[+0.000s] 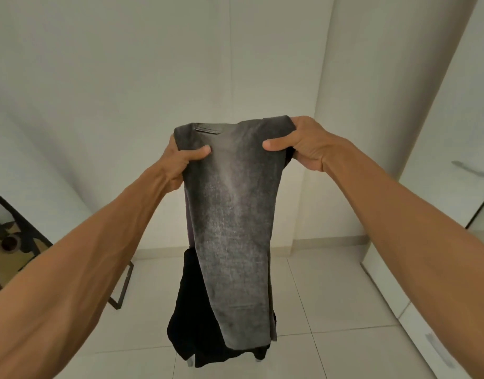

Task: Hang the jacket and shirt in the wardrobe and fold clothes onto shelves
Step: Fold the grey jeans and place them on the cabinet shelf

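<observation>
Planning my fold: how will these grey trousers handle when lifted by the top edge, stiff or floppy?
Probably floppy: the grey trousers hang straight down from the left hand and right hand. Likely weighty for cloth: the denim-like fabric hangs flat with few wrinkles. Seemingly not slippery: thumbs and curled fingers alone hold it.

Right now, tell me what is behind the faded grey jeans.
A black garment hangs low behind the faded grey jeans; much of it and whatever supports it are covered.
</observation>
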